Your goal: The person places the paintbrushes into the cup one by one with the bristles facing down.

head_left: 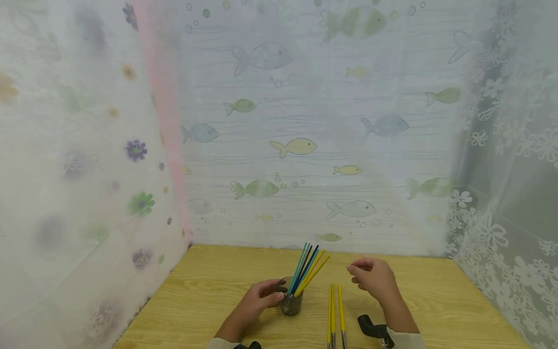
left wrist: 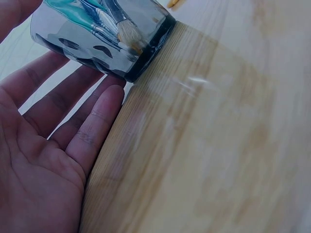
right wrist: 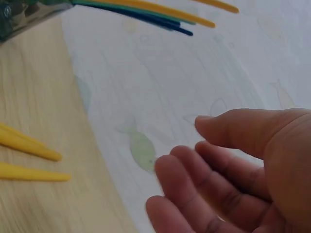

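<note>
A dark see-through glass [head_left: 291, 305] stands on the table, holding several paintbrushes [head_left: 307, 269] with teal, dark blue and yellow handles, bristles down. My left hand [head_left: 257, 303] holds the glass from its left side, thumb in front and fingers behind. In the left wrist view, fingertips lie along the wall of the glass [left wrist: 104, 43], and pale bristles show through it. My right hand [head_left: 376, 278] is raised to the right of the glass, fingers loosely bent, with nothing in it. Three yellow paintbrushes [head_left: 333, 310] lie on the table between the glass and the right hand, handles pointing away.
The wood-grain table [head_left: 196, 281] reaches back to a hanging sheet [head_left: 305, 194] printed with fish. A flowered sheet [head_left: 87, 169] hangs at the left, another [head_left: 501, 232] at the right. A black wrist mount [head_left: 372, 327] sits by the right sleeve.
</note>
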The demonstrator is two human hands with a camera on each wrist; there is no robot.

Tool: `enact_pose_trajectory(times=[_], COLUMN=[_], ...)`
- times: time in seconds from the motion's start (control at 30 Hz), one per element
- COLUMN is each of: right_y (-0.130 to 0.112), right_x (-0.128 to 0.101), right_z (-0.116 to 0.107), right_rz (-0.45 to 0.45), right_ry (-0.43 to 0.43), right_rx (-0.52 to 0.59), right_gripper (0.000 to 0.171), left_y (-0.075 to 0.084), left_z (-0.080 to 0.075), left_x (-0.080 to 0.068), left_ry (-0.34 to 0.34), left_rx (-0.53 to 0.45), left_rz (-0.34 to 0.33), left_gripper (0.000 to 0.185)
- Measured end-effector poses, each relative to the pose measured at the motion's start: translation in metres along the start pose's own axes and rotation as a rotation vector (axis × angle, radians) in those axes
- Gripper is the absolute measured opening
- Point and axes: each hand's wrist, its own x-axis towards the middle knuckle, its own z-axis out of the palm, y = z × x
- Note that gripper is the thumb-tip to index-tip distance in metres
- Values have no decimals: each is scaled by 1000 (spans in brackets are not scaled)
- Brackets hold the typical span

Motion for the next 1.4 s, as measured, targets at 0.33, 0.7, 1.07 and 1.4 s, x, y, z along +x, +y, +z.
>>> enact_pose_trajectory(times=[0.33, 0.7, 1.07, 1.4], right_y=[16, 33, 37, 32], right_x=[2, 3, -1, -4], right_z=[-9, -3, 8, 24], right_rz=[150, 245, 245, 207], right_ry=[-84, -171, -205, -227], right_rx=[-71, -153, -184, -231], right_gripper=[40, 40, 27, 20], left_y=[0, 1, 3, 4], left_z=[0, 0, 0, 1], left_x=[1, 0, -2, -1], left_ry=[-1, 3, -9, 3], left_rx=[9, 6, -3, -1], left_rz=[-2, -3, -17, -19], left_gripper=[48, 47, 49, 51])
